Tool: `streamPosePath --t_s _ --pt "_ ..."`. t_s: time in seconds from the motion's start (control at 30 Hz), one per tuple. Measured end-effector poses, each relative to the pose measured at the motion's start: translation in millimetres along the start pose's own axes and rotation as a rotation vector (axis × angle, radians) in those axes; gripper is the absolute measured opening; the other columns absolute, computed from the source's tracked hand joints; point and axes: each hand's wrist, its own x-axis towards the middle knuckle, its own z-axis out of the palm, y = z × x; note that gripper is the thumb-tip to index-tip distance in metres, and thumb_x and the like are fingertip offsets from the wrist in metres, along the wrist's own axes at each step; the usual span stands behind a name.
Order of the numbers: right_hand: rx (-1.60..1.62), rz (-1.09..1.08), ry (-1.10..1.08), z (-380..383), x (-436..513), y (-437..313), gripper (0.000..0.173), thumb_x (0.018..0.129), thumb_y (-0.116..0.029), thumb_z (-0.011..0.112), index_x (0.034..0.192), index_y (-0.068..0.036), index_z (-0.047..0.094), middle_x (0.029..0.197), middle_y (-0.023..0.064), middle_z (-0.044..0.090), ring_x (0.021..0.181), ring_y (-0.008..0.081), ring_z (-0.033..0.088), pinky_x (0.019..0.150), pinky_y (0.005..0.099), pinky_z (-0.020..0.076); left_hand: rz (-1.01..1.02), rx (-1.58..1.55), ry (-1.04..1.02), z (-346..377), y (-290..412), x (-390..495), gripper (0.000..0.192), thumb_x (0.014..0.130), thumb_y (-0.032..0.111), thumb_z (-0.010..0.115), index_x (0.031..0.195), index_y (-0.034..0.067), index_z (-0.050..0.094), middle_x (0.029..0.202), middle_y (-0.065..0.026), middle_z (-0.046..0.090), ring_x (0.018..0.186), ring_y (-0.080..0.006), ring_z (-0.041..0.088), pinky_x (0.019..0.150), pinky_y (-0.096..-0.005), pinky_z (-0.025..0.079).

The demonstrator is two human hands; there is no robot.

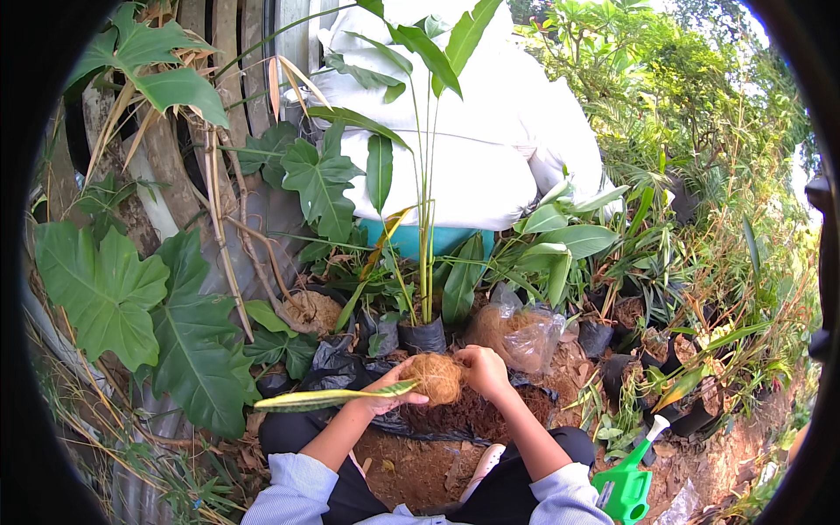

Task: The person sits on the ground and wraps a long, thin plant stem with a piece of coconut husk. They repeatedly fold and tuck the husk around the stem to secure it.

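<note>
My left hand [392, 388] cups a round ball wrapped in brown coir fibre [434, 378]. A variegated snake plant leaf [335, 397], green with yellow edges, sticks out of the ball to the left, across my wrist. At the ball's right side, my right hand [482, 369] has its fingers pinched together on the fibre; its fingertips are partly hidden. Below both hands, dark coir or soil [453, 415] lies on a black plastic sheet [335, 361]. Just beyond my right hand rests a clear plastic bag of coir fibre [518, 331].
A tall plant in a black grow bag [423, 336] stands straight ahead, before stacked white sacks [446, 170] over a teal container [420, 241]. Large lobed leaves [98, 289] crowd the left side. At right are bagged plants [597, 336] and a green watering can [623, 489].
</note>
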Motion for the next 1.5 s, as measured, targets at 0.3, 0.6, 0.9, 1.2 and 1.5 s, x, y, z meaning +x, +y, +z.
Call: streamPosePath --t_s 0.3,0.6,0.9,1.2,1.5 --pt "0.077 -0.019 -0.167 -10 5 4 0.01 0.076 -0.022 0.07 0.083 -0.015 0.073 0.082 0.009 0.069 0.077 0.031 0.066 0.068 0.0405 0.0525 -0.033 0.362 -0.156 -3 -19 11 0.084 0.068 -0.005 0.081 0.139 0.009 0.036 0.132 -0.0057 0.048 0.117 -0.0144 0.051 0.098 -0.0313 0.047" --pt "0.064 0.106 -0.206 -15 3 -13 0.019 0.078 -0.027 0.071 0.085 -0.01 0.073 0.079 0.0136 0.069 0.076 0.0316 0.067 0.069 0.0401 0.0522 -0.046 0.492 -0.143 -10 -28 16 0.084 0.071 0.006 0.082 0.139 0.009 0.033 0.134 -0.0061 0.043 0.122 -0.014 0.045 0.105 -0.0338 0.037" --pt "0.026 0.112 -0.205 -11 2 -24 0.02 0.079 -0.028 0.071 0.085 -0.009 0.073 0.078 0.0127 0.069 0.076 0.0305 0.067 0.068 0.0398 0.0522 -0.082 0.52 -0.075 -13 -28 18 0.077 0.073 0.004 0.079 0.135 0.009 0.034 0.129 -0.009 0.048 0.118 -0.0156 0.049 0.099 -0.0347 0.044" --pt "0.29 0.04 0.039 -21 -5 -44 0.019 0.081 -0.016 0.073 0.084 0.001 0.068 0.066 0.0106 0.06 0.057 0.0175 0.055 0.057 0.0303 0.0449 -0.191 0.109 0.117 -13 -7 11 0.062 0.083 0.014 0.069 0.136 0.008 0.038 0.124 -0.008 0.055 0.11 -0.0218 0.059 0.09 -0.0374 0.053" --pt "0.708 0.141 0.116 15 -22 -51 0.018 0.087 -0.014 0.068 0.085 0.003 0.063 0.068 0.002 0.058 0.064 0.0062 0.05 0.059 0.0244 0.0434 -0.014 0.015 0.276 -9 -6 12 0.063 0.087 0.031 0.057 0.142 0.017 0.032 0.125 -0.0066 0.055 0.108 -0.0198 0.06 0.088 -0.0375 0.052"
